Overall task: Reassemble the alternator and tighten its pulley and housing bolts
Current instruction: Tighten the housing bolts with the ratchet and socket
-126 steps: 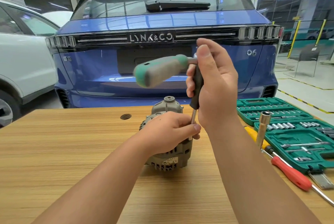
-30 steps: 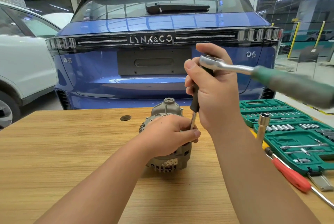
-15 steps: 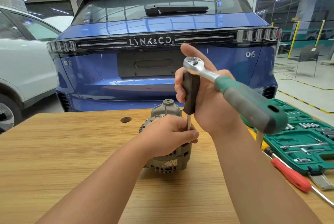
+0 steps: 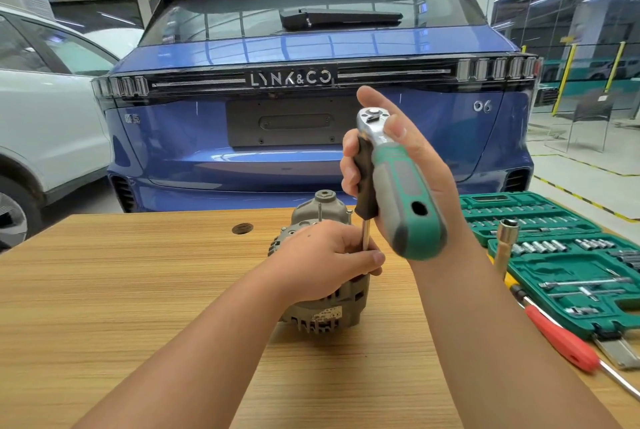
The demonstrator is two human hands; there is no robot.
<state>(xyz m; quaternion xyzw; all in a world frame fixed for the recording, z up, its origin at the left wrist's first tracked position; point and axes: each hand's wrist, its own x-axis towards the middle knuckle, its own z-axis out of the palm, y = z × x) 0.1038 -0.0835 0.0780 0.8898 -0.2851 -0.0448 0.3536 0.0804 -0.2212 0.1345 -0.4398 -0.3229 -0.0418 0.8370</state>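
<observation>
While our left hand (image 4: 322, 258) curls over the alternator (image 4: 320, 304) standing near the middle of the wooden table (image 4: 104, 290), pinching the extension shaft (image 4: 365, 234), our right hand (image 4: 408, 165) wraps the black driver grip under the ratchet (image 4: 398, 179). We judge a housing bolt is being tightened; next comes another steady swing, shaft kept upright. Beyond, the socket case (image 4: 561, 276) lies open.

Wooden table (image 4: 121, 290), alternator (image 4: 325, 314), green socket case (image 4: 568, 262), red screwdriver (image 4: 561, 342)
</observation>
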